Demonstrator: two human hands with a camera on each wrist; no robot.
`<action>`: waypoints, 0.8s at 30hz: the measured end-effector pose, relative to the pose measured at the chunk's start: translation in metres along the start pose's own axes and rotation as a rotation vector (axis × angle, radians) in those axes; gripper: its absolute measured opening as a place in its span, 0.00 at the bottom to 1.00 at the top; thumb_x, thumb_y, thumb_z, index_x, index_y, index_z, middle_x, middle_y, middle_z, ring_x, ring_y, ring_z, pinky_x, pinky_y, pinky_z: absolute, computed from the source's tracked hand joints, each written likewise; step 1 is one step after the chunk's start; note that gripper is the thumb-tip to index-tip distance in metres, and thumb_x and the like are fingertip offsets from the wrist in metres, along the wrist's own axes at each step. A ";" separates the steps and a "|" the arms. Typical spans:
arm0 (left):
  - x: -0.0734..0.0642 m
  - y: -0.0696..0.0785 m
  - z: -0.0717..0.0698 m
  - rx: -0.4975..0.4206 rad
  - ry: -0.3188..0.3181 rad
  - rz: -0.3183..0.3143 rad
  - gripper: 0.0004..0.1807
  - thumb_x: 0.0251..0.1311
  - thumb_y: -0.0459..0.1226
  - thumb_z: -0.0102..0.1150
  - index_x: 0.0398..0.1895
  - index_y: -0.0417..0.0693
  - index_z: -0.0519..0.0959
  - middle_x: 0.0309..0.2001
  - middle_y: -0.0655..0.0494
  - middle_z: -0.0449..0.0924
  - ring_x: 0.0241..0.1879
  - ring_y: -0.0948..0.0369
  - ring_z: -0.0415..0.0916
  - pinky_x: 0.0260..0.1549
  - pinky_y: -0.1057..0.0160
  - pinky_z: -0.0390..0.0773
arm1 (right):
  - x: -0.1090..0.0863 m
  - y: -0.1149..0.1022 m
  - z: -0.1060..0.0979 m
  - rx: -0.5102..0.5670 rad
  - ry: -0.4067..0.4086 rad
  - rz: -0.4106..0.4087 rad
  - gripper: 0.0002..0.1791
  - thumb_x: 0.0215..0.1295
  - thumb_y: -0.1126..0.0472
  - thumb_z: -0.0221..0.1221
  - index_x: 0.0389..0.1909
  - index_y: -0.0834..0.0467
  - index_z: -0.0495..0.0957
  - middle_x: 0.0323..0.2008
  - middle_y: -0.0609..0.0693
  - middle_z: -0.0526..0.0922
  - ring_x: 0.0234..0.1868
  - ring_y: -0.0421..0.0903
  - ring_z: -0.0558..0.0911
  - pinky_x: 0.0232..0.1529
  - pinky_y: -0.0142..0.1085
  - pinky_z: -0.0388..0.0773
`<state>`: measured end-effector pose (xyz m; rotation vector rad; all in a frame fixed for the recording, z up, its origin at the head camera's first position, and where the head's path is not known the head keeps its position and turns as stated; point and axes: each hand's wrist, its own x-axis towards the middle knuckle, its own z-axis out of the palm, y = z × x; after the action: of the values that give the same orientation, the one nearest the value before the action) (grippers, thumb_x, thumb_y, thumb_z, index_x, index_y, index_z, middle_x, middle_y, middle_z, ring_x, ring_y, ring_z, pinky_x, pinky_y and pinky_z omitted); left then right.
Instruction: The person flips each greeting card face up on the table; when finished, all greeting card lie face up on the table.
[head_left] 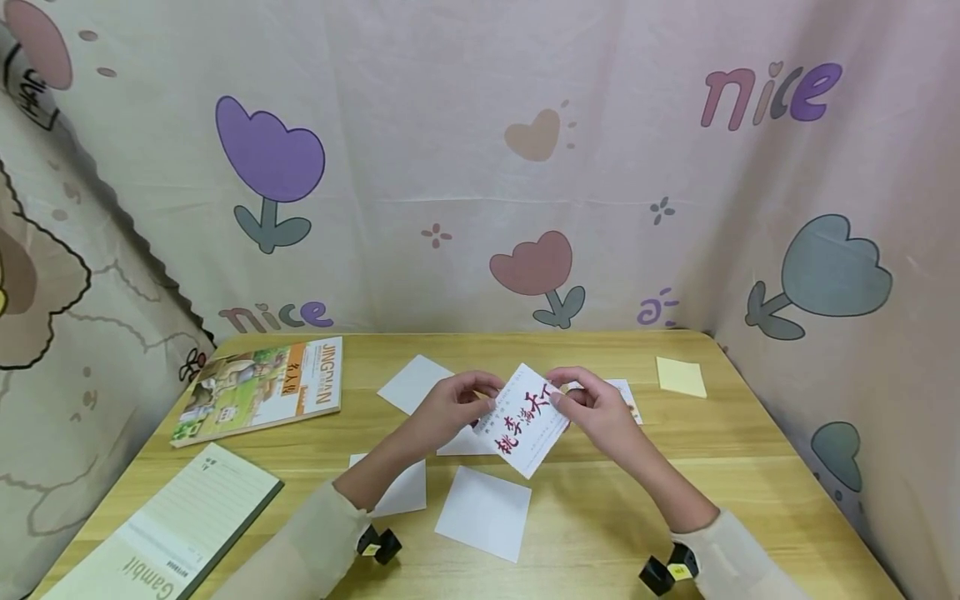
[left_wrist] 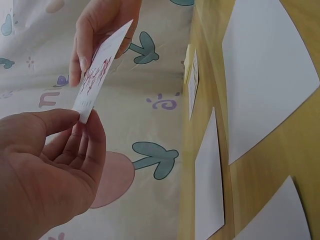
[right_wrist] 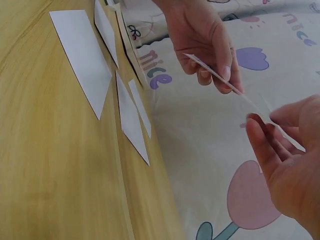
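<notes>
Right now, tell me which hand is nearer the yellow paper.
Right. The right hand is left of the yellow paper; the left hand is farther left, across the held card.

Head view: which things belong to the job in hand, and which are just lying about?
In the job:
Card with red characters, pinched by the left hand and right hand
Probably the four white cards
Probably the partly hidden printed card

Apparently just lying about:
Magazine
Notebook
Yellow paper

soft, even light leaves faint shadows on the table [head_left: 757,500], both wrist views looking dimmer.
</notes>
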<state>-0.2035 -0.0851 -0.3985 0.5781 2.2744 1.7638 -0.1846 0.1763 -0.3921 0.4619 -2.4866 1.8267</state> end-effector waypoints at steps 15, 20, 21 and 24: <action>-0.001 -0.002 0.000 0.081 -0.100 0.048 0.13 0.71 0.35 0.57 0.54 0.55 0.83 0.45 0.56 0.83 0.39 0.55 0.76 0.35 0.65 0.78 | 0.002 0.001 0.005 -0.043 -0.115 0.015 0.21 0.69 0.63 0.62 0.62 0.54 0.76 0.46 0.57 0.79 0.29 0.42 0.81 0.28 0.30 0.77; 0.000 -0.002 -0.003 0.104 -0.098 0.068 0.14 0.69 0.38 0.58 0.56 0.56 0.82 0.46 0.57 0.81 0.40 0.56 0.77 0.40 0.56 0.81 | 0.001 -0.003 -0.005 -0.036 -0.049 0.002 0.20 0.68 0.65 0.63 0.60 0.58 0.77 0.44 0.58 0.80 0.34 0.44 0.84 0.32 0.33 0.82; 0.001 -0.002 -0.004 0.104 -0.099 0.067 0.14 0.69 0.38 0.58 0.56 0.57 0.82 0.46 0.57 0.81 0.40 0.56 0.77 0.39 0.56 0.81 | -0.001 -0.004 -0.008 -0.039 -0.035 0.003 0.20 0.68 0.64 0.63 0.59 0.58 0.77 0.44 0.59 0.80 0.35 0.45 0.85 0.33 0.33 0.83; 0.001 -0.003 -0.005 0.101 -0.118 0.070 0.13 0.69 0.38 0.58 0.54 0.57 0.82 0.45 0.57 0.81 0.38 0.55 0.77 0.36 0.59 0.80 | -0.007 -0.005 -0.017 -0.057 0.009 0.023 0.19 0.67 0.62 0.64 0.59 0.56 0.78 0.45 0.58 0.80 0.37 0.45 0.84 0.36 0.33 0.84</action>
<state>-0.2071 -0.0896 -0.4001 0.7680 2.2977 1.6058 -0.1787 0.1921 -0.3833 0.4239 -2.5414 1.7562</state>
